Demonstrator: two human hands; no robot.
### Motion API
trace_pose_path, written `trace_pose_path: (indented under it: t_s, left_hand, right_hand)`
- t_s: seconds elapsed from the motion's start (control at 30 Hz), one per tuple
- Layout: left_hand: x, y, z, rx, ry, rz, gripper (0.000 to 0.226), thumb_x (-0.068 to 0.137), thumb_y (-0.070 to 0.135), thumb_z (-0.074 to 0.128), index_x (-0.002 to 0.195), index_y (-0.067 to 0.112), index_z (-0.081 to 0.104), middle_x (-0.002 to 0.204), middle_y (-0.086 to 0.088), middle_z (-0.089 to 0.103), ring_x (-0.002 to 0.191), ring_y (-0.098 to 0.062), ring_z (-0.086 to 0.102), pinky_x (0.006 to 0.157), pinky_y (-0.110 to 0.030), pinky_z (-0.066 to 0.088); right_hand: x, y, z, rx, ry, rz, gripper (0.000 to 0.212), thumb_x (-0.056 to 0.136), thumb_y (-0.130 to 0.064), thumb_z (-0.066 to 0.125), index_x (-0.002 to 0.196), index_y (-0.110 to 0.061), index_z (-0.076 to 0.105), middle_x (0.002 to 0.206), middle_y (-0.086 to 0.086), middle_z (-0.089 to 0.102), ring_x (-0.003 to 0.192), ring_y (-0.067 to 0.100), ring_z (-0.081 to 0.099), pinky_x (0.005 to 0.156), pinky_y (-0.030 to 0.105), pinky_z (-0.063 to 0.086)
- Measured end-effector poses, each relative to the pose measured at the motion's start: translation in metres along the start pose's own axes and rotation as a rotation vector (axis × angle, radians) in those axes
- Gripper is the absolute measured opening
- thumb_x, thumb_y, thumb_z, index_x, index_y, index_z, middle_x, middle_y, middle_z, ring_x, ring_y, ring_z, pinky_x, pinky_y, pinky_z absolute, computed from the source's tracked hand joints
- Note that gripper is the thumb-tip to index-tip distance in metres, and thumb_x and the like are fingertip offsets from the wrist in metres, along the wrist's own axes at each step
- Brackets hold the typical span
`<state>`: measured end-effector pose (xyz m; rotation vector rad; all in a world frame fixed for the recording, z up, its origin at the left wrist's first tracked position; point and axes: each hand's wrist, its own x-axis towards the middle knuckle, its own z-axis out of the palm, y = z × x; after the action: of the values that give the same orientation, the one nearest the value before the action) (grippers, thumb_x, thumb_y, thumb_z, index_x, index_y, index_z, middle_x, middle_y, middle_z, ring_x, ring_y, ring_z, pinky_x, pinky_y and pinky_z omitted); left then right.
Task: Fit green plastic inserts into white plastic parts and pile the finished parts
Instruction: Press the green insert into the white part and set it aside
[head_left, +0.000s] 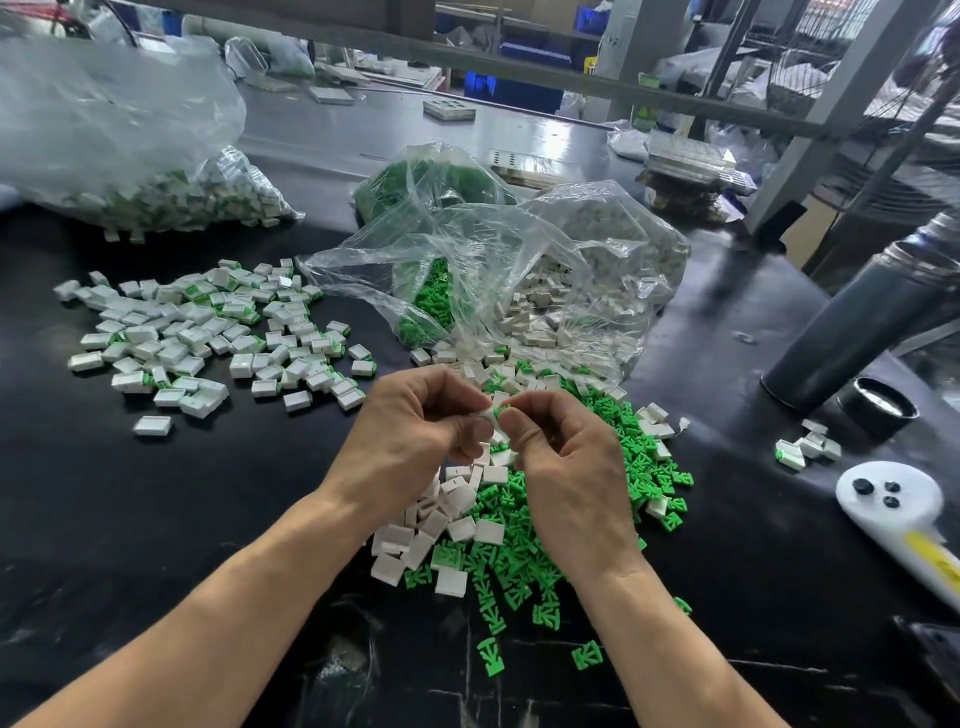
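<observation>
1. The left hand (415, 426) and right hand (558, 457) meet thumb to thumb above the middle of the black table (156, 519), with a small white part (493, 413) pinched between their fingertips; a sliver of a green insert (503, 412) shows at its right edge, against the right thumb.
2. The left fingers curl in tightly over the part, thumb pressed up from below. The right thumb and forefinger close on the green edge, the other fingers loosely bent beneath.
3. Both forearms come in from the bottom corners and converge, wrists held slightly raised over the table.
4. Directly under the hands lies a mixed heap: loose white parts (441, 525) to the left, loose green inserts (524, 561) to the right and toward the near edge.
5. Behind the hands, an open clear bag (467, 270) spills more of both.
6. To the left, well apart, the finished parts (208, 332) spread in a loose pile.
7. Further back left sits a full plastic bag (119, 145) of white-and-green pieces.
8. At the right stand a dark cylinder (857, 322) and a white handheld device (893, 504).
</observation>
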<state>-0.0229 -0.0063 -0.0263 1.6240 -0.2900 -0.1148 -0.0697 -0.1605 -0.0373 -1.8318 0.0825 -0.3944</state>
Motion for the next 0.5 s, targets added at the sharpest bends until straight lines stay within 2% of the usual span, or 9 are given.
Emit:
trace_pose_path:
  t_s: [0.17,0.3,0.5]
  left_hand:
    - [-0.0016,-0.0014,0.0044,-0.057,0.028,-0.021,0.013,0.084,-0.005,0.077,0.089,0.005,0.071,0.072,-0.007,0.074,0.062,-0.018,0.071,0.061,-0.029,0.062]
    - [-0.0018,-0.0019,0.0037,-0.016,0.014,-0.008,0.014,0.085,-0.009,0.075,0.09,0.004,0.071,0.073,-0.008,0.074,0.064,-0.018,0.07,0.062,-0.029,0.062]
    - [-0.0016,0.0025,0.0018,0.008,-0.01,-0.009,0.014,0.083,-0.012,0.075,0.089,0.001,0.072,0.074,-0.01,0.074,0.063,-0.02,0.07,0.063,-0.033,0.063]
  right_hand:
    - [-0.0024,-0.0008,0.0034,0.052,0.038,0.013,0.01,0.098,-0.02,0.07,0.091,-0.027,0.071,0.084,-0.008,0.073,0.077,0.007,0.066,0.069,0.024,0.056]
    - [-0.0007,-0.0021,0.0017,0.032,0.008,0.03,0.011,0.097,-0.017,0.07,0.089,-0.025,0.072,0.08,-0.007,0.071,0.072,0.005,0.064,0.065,0.018,0.051]
    - [0.0007,-0.0039,-0.0001,0.056,-0.018,0.049,0.015,0.097,-0.013,0.07,0.086,-0.023,0.072,0.08,0.004,0.071,0.078,0.029,0.067,0.07,0.038,0.058]
